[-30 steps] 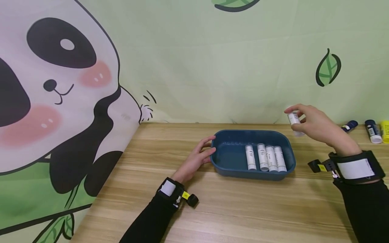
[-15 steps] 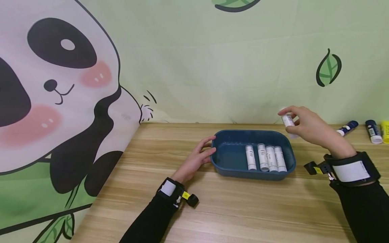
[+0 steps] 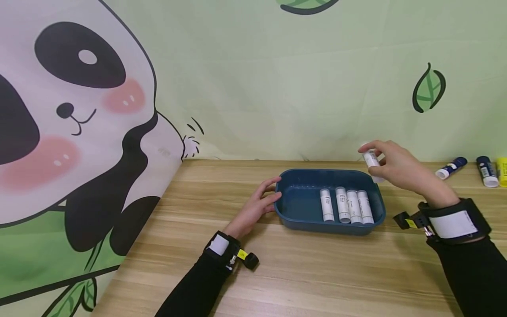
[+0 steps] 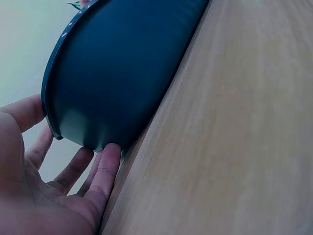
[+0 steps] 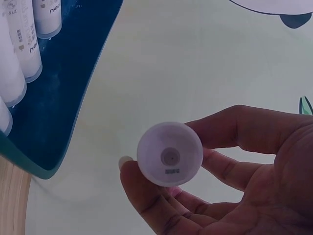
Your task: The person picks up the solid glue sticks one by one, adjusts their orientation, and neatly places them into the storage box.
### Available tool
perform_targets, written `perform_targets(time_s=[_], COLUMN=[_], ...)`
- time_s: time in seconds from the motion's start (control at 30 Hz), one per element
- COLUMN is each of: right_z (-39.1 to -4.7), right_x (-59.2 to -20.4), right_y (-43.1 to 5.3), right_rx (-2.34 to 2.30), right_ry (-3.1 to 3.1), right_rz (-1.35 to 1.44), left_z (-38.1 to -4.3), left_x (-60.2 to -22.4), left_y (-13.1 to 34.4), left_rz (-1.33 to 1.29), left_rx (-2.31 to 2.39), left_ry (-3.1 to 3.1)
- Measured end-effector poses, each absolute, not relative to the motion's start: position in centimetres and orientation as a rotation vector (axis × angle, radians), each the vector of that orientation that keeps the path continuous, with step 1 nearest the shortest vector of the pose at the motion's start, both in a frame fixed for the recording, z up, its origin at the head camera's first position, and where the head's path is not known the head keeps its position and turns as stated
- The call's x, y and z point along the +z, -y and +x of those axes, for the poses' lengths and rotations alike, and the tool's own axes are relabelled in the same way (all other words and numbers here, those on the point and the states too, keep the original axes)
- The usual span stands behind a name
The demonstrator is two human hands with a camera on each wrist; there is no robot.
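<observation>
My right hand [image 3: 402,169] pinches a white glue stick [image 3: 371,159] between thumb and fingers, just above the back right corner of a dark blue plastic bin [image 3: 299,202]. The right wrist view shows the round base [image 5: 169,154] of this glue stick facing the camera. Several white glue sticks [image 3: 354,206] lie side by side in the right half of the bin, one of them [image 3: 326,205] slightly apart to the left. At the bin's left end, the fingertips of my left hand [image 3: 253,207] touch the outer wall and rim; the left wrist view shows these fingers [image 4: 105,171] extended against it.
At the far right of the wooden table [image 3: 317,273] lie two navy glue sticks, one tilted [image 3: 452,167] and one beside it [image 3: 486,171], plus a yellow item [image 3: 502,171] cut by the frame edge. A panda-print cloth [image 3: 253,88] hangs behind the table.
My right hand has moved left and slightly down with the white glue stick, closer to the bin, uncovering more of the tilted navy glue stick. The left hand and bin stay put.
</observation>
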State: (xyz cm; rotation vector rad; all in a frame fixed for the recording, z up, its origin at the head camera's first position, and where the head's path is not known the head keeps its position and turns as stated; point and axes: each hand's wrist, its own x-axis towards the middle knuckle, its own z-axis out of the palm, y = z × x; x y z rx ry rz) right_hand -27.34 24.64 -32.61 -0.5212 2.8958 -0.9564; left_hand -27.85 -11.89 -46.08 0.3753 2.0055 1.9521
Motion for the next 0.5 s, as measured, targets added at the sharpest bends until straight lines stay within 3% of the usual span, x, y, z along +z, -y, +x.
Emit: perform_targets(time_s=[0.5], right_z=[-27.23], right_x=[-32.63], right_y=[-24.16], right_rx=[-0.935], right_ry=[-2.907], right_rz=[-0.521], left_z=[-27.90], left_x=[-46.04], left_y=[11.86], left_rz=[0.371], left_rx=[1.951], left_ry=[-2.004])
